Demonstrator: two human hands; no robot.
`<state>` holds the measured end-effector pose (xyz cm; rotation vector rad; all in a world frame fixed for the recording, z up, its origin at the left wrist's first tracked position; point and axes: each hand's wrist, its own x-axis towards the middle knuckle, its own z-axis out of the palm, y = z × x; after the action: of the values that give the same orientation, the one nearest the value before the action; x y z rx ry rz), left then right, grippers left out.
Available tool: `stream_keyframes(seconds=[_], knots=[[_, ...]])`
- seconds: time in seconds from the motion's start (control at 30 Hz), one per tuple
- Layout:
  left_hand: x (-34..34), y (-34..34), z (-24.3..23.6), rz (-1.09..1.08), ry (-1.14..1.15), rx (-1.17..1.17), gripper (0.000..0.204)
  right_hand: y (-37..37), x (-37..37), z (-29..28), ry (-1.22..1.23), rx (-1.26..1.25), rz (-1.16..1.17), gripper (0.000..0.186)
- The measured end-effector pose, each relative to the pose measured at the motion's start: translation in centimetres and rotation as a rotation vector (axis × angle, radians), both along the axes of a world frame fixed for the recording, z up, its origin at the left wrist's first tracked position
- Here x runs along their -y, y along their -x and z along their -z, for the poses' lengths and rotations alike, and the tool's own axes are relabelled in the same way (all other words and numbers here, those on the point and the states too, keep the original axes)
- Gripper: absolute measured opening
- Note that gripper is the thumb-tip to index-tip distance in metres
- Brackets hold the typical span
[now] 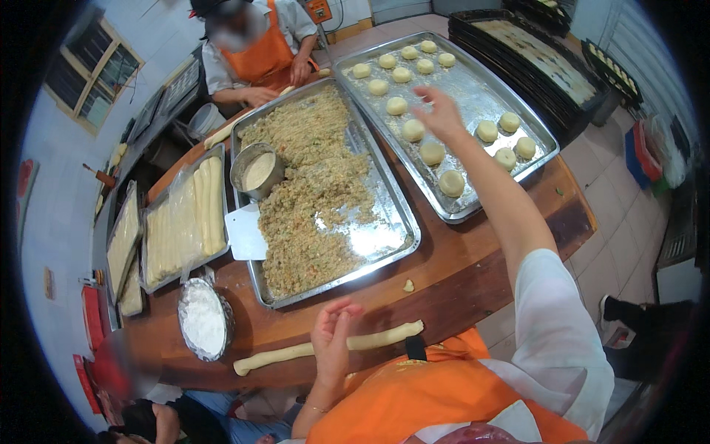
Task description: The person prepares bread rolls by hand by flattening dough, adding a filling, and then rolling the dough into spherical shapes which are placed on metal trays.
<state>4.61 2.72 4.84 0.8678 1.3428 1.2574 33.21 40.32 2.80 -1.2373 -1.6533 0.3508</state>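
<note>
My right hand [442,117] is stretched over the far metal tray [481,96], fingers spread, with nothing seen in it. Pale round dough cakes [413,131] stand on that tray in loose rows, several close to my fingers. Near the table's front edge, my left hand [333,337] is above a long dough rope [281,357]. Its fingers are loosely bent and apart from the thumb, and no held thing shows. The hand covers the rope's middle. A small dough scrap [408,286] lies between the rope and the trays.
A big tray [399,214] holds crumbly filling [310,200], a metal bowl [257,170] and a white scraper [245,231]. At left are plastic-covered dough strips [185,214] and a bowl of flour [203,318]. A co-worker in an orange apron [255,55] works across the table. Dark baking trays [532,59] are stacked beyond.
</note>
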Motion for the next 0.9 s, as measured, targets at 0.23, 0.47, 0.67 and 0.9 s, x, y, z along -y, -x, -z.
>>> stream_keyframes(seconds=[0.23,0.47,0.67,0.9], knots=[[4.0,4.9,3.4,0.379,-0.384,-1.023,0.045,2.4,16.1,-6.5,0.174,-0.613,-0.274,0.007],[5.3,3.1,5.1,0.512,-0.403,-1.088,0.052,7.4,31.0,0.8,0.283,0.205,-0.46,0.011],[4.8,0.8,6.9,0.445,-0.534,-1.011,0.039,8.2,35.5,1.6,0.299,0.57,-0.691,0.029],[4.7,0.1,7.7,0.449,-0.597,-0.988,0.029,9.3,35.7,0.1,0.742,0.386,-0.78,0.031]])
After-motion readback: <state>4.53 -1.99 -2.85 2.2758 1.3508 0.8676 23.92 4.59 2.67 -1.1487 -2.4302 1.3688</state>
